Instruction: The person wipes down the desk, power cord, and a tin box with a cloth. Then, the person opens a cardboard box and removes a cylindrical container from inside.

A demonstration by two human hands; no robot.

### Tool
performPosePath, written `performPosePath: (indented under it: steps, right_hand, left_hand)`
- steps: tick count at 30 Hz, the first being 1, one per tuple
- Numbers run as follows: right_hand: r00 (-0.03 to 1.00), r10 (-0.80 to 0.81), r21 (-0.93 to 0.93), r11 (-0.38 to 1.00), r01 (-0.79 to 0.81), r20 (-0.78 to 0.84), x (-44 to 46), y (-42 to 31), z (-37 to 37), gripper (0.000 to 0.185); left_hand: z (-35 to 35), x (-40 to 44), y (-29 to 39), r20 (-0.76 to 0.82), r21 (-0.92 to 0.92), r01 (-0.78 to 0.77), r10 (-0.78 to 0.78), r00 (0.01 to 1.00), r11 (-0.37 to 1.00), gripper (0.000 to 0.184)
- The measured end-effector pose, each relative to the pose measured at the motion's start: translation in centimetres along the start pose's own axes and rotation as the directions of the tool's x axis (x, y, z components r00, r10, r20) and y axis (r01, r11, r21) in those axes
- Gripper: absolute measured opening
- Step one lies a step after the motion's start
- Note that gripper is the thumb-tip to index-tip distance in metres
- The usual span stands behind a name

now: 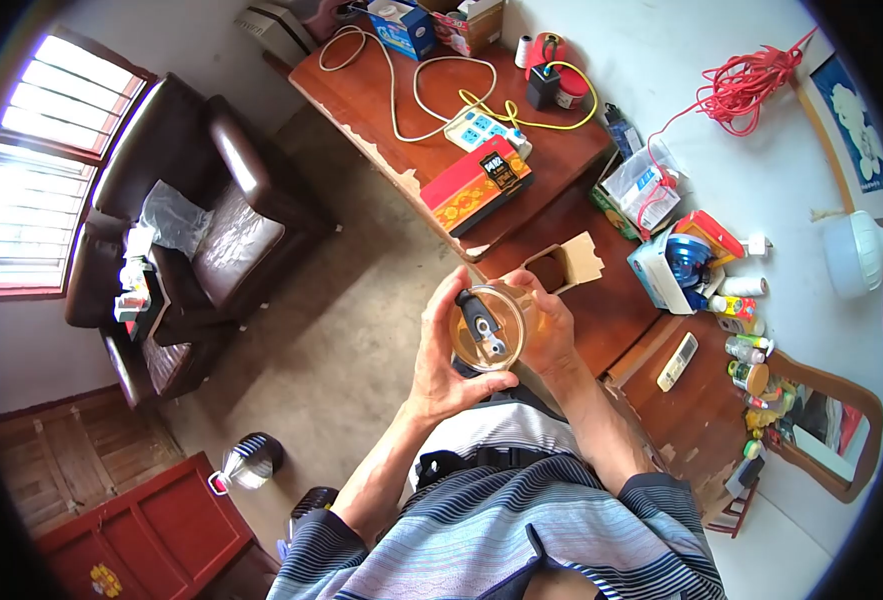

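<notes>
Between my two hands is a round clear cup (460, 343) with a circular rim, held in front of my waist. A black piece (474, 307) with a small silvery metal part shows within its round outline; whether it lies inside or belongs to a lid I cannot tell. My left hand (435, 362) curves round the left side, thumb along the near edge. My right hand (553, 338) grips the opposite side, its fingers bent over the rim. Just beyond my right hand, an open cardboard box (583, 258) stands on the red-brown table (601, 318).
On the table lie a red gift box (476, 186), a power strip (481, 130) with cables, and a white remote (677, 362). Bottles and a framed mirror (869, 425) line the wall. Brown leather armchairs (236, 240) stand left; a large plastic bottle (251, 462) is on the floor.
</notes>
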State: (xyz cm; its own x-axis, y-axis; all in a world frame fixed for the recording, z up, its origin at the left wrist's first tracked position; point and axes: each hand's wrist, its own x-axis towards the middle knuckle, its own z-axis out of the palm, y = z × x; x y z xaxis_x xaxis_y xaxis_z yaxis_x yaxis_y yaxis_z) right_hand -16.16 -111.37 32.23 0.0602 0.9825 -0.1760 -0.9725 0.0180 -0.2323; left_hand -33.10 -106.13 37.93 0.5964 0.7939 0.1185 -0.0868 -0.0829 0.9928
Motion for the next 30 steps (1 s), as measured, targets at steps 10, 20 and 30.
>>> performPosePath:
  steps: [10,20,30]
  right_hand:
    - [0.997,-0.038,-0.169,0.985,0.027,-0.064,-0.3,-0.2,0.7,0.037]
    - [0.985,-0.057,-0.27,0.963,0.011,-0.161,0.0,0.3,1.0,0.032]
    - [0.983,-0.017,-0.161,0.987,-0.013,-0.184,-0.5,-0.3,0.8,0.032]
  left_hand:
    - [-2.4,0.0,-0.2,0.129,0.283,-0.04,0.004,0.992,0.958,0.123]
    - [-2.2,-0.6,-0.4,0.048,0.154,-0.005,-0.003,0.999,0.988,0.112]
    - [-0.6,0.0,0.5,-0.002,-0.207,0.146,-0.149,0.989,0.967,0.106]
